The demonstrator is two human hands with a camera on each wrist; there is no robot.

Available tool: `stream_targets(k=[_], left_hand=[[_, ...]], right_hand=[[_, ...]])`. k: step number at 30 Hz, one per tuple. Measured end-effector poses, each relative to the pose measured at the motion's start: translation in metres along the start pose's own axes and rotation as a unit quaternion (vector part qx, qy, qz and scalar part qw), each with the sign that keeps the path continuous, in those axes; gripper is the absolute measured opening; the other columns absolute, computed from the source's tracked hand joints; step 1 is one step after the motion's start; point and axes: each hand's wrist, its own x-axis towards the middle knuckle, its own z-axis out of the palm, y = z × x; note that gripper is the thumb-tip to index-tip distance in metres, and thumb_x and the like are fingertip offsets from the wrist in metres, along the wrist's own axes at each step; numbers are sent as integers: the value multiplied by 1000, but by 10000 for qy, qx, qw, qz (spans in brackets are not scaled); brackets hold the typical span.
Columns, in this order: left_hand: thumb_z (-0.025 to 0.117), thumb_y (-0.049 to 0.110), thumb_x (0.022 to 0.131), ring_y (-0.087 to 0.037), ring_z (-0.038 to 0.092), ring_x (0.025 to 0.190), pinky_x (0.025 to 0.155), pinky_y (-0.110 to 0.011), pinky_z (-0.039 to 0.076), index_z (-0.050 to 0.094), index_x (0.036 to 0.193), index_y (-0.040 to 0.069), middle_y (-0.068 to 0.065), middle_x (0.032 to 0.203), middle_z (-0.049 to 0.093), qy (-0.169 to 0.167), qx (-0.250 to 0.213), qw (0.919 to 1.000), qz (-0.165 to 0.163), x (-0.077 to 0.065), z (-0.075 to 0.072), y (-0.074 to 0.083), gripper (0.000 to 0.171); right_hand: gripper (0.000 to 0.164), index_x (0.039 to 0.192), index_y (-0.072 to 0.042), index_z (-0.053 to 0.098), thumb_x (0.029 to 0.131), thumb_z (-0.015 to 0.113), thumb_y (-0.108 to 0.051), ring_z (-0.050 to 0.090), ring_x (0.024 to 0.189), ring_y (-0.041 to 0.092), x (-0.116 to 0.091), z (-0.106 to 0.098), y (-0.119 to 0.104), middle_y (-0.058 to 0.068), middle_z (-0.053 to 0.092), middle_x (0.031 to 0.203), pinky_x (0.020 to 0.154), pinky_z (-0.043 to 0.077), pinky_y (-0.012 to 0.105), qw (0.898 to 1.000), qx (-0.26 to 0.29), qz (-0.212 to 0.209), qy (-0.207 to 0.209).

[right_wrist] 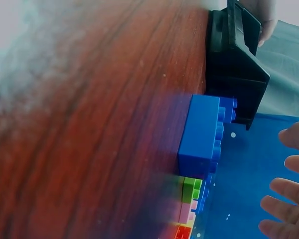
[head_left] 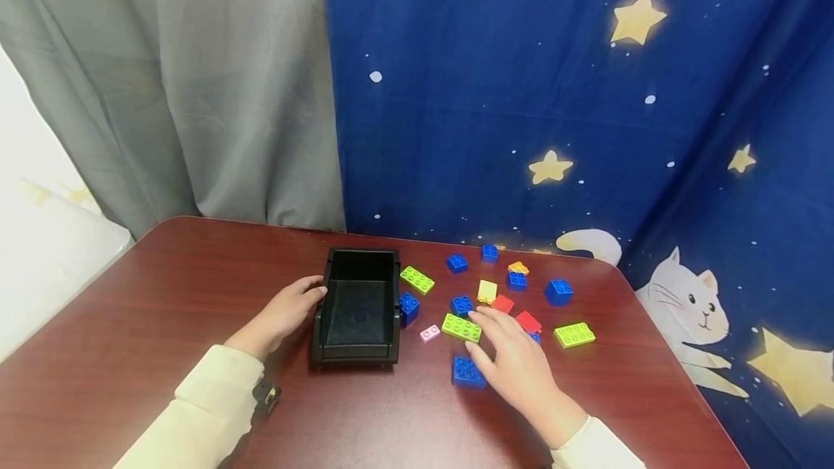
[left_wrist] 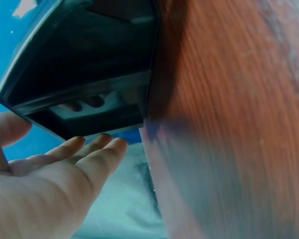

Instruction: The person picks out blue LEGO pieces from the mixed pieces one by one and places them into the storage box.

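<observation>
A black open-topped plastic bin [head_left: 355,354] stands left of the scattered toy bricks. My left hand [head_left: 291,313] touches the bin's left side, and the left wrist view shows its fingers [left_wrist: 100,162] stretched along the wall. My right hand [head_left: 517,360] is spread over the bricks with nothing in its grasp. Its fingertips overlap the right end of a lime-green brick [head_left: 459,327] in the head view. A blue brick [head_left: 468,373] lies just left of its thumb, and a small pink brick [head_left: 430,333] lies farther left. Red bricks [head_left: 528,322] are partly hidden behind this hand.
Several other bricks lie farther back, among them a pale yellow brick [head_left: 486,292], a tall blue brick [head_left: 559,292] and a lime-green brick [head_left: 417,279]. Another lime-green brick [head_left: 575,335] lies at the right. Curtains [head_left: 456,129] hang behind the brown table [head_left: 195,288].
</observation>
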Motion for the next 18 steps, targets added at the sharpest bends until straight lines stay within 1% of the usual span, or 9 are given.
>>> stream_targets(k=[4,8,12,18], left_hand=[[38,26,103,-44,30,137,110,-58,28,28,148,-5,-29,150,31,-9,-95,10000,-14,1,1,1,55],[37,24,103,-44,36,134,109,-57,31,28,147,-6,-30,148,33,-32,-216,9998,-7,1,2,2,54],[36,22,103,-47,40,131,109,-56,33,28,147,-7,-31,147,34,-69,-307,9995,12,1,2,1,54],[36,21,103,-49,43,128,108,-56,33,28,146,-9,-32,146,35,-89,-348,9994,14,0,3,2,53]], right_hand=[[48,123,-10,65,80,79,-23,59,115,28,-1,0,1,8,63,125,89,53,49,10000,-19,-55,-1],[48,124,-11,65,80,78,-23,59,115,28,-2,0,1,8,63,125,89,53,50,10000,-17,-25,-60],[48,124,-11,65,80,78,-23,59,117,29,-3,0,1,9,63,127,89,52,51,9998,35,44,-204],[47,124,-12,65,81,78,-24,57,120,27,-5,0,1,7,62,128,93,51,50,9988,86,102,-475]])
